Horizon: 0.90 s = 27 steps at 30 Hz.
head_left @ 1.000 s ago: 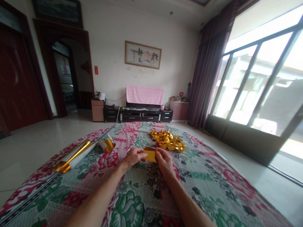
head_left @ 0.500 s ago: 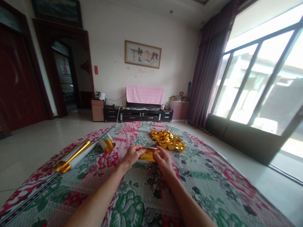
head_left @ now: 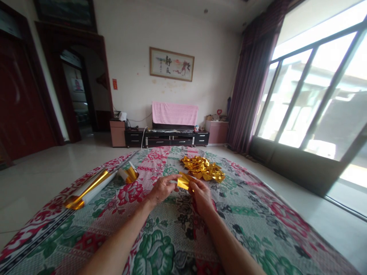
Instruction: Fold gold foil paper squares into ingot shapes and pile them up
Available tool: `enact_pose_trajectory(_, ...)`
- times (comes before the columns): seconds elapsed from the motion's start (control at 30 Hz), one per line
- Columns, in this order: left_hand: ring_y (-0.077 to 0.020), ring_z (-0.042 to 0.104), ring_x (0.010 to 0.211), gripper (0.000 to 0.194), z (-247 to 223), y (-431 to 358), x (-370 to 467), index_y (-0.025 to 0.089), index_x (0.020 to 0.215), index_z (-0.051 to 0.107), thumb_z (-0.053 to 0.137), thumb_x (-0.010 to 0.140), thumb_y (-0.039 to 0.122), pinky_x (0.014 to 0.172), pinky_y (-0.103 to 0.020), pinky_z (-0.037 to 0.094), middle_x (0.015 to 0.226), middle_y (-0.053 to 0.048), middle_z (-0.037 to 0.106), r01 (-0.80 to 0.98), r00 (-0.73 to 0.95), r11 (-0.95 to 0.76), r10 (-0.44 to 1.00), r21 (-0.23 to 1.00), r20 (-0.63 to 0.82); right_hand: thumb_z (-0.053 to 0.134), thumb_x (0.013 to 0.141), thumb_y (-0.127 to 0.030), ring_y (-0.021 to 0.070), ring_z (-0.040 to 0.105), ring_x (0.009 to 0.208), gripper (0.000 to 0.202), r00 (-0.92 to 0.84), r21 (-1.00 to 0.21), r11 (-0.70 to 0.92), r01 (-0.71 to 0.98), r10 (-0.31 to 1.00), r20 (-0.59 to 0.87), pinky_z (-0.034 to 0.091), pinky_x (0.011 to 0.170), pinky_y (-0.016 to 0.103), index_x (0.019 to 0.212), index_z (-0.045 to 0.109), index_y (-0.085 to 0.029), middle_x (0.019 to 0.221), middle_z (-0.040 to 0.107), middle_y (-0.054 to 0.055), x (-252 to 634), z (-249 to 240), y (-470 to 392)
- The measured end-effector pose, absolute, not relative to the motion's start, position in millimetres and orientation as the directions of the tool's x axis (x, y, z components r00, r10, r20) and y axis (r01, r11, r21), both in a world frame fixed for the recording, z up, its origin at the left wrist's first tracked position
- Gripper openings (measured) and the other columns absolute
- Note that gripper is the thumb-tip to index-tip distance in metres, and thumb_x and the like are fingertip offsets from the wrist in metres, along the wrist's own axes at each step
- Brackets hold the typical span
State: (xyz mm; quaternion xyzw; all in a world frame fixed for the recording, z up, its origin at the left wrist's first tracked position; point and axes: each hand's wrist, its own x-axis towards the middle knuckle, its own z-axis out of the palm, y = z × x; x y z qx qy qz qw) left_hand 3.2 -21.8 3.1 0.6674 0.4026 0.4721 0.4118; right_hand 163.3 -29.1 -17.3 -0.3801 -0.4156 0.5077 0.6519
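Note:
A small folded piece of gold foil paper [head_left: 185, 181] is held up in front of me, over the patterned cloth. My right hand [head_left: 202, 193] pinches its right end between thumb and fingers. At the left edge is my left hand [head_left: 164, 188], fingers curled, with the index finger and thumb at the paper's corner. Just beyond the hands lies a pile of folded gold foil pieces [head_left: 203, 168]. On the left side of the cloth are a long roll of gold foil paper [head_left: 91, 189], white on its other side, and a shorter curled stack of gold sheets [head_left: 129, 174].
The flowered cloth [head_left: 155, 248] covers a wide surface with a rounded far edge. Beyond it stand a low black TV cabinet [head_left: 172, 140] and a screen draped with a pink towel [head_left: 174, 113]. Large windows [head_left: 309, 99] are on the right, with a dark curtain [head_left: 246, 88] beside them.
The gold foil paper has turned from level to slanted and shows more gold. My left fingers have shifted to its left corner; the right hand has moved slightly right, still pinching.

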Motion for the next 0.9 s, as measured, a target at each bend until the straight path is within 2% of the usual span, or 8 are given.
enact_pose_trajectory(0.17, -0.0145, 0.06, 0.084, 0.025, -2, -18, 5, 0.018, 0.088, 0.071, 0.06, 0.065, 0.018, 0.075, -0.023, 0.046, 0.096, -0.004, 0.064, 0.197, 0.303, -0.507, 0.846, 0.839, 0.439, 0.065, 0.061, -0.035, 0.0107, 0.053, 0.057, 0.029, 0.102, -0.926, 0.187, -0.329, 0.982, 0.162, 0.042, 0.056, 0.022, 0.083, 0.069, -0.017, 0.072, 0.066, 0.001, 162, -16, -31)
enact_pose_trajectory(0.23, -0.0148, 0.059, 0.086, 0.02, 0, -19, 4, 0.018, 0.083, 0.072, 0.061, 0.067, 0.022, 0.079, -0.023, 0.045, 0.092, -0.004, 0.065, 0.209, 0.312, -0.521, 0.838, 0.827, 0.449, 0.065, 0.061, -0.036, 0.0131, 0.057, 0.062, 0.03, 0.073, -0.931, 0.174, -0.321, 0.985, 0.158, 0.044, 0.059, 0.023, 0.084, 0.069, -0.017, 0.081, 0.068, 0.003, 163, -14, -32)
enact_pose_trajectory(0.43, -0.0146, 0.057, 0.082, 0.016, 8, -28, 5, 0.018, 0.076, 0.073, 0.061, 0.067, 0.022, 0.077, -0.023, 0.044, 0.087, -0.004, 0.066, 0.211, 0.303, -0.461, 0.869, 0.862, 0.39, 0.061, 0.067, -0.042, 0.0177, 0.061, 0.073, 0.031, 0.037, -0.936, 0.175, -0.307, 0.984, 0.172, 0.048, 0.067, 0.026, 0.085, 0.068, -0.018, 0.084, 0.068, 0.003, 164, -12, -34)
enact_pose_trajectory(0.63, -0.0128, 0.057, 0.067, 0.021, 6, -27, 5, 0.015, 0.08, 0.072, 0.06, 0.067, 0.026, 0.06, -0.022, 0.041, 0.082, -0.004, 0.066, 0.077, 0.23, -0.31, 0.93, 0.948, 0.286, 0.062, 0.066, -0.044, 0.016, 0.06, 0.064, 0.033, 0.088, -0.946, 0.19, -0.263, 0.981, 0.172, 0.047, 0.06, 0.026, 0.085, 0.069, -0.018, 0.084, 0.068, 0.004, 165, -17, -31)
enact_pose_trajectory(0.77, -0.0135, 0.058, 0.068, 0.023, 6, -26, 6, 0.014, 0.082, 0.071, 0.061, 0.066, 0.028, 0.06, -0.022, 0.041, 0.08, -0.005, 0.067, -0.013, 0.178, -0.257, 0.95, 0.966, 0.255, 0.065, 0.063, -0.045, 0.0159, 0.059, 0.061, 0.034, 0.109, -0.952, 0.181, -0.249, 0.981, 0.158, 0.048, 0.058, 0.026, 0.084, 0.07, -0.018, 0.084, 0.069, 0.005, 165, -17, -31)
enact_pose_trajectory(0.9, -0.0133, 0.057, 0.064, 0.028, 6, -25, 9, 0.013, 0.085, 0.069, 0.063, 0.065, 0.029, 0.059, -0.022, 0.04, 0.067, -0.004, 0.066, -0.026, 0.102, -0.232, 0.967, 0.972, 0.234, 0.067, 0.062, -0.045, 0.0155, 0.059, 0.061, 0.035, 0.106, -0.951, 0.179, -0.253, 0.982, 0.157, 0.048, 0.059, 0.026, 0.084, 0.07, -0.017, 0.084, 0.069, 0.005, 164, -15, -33)
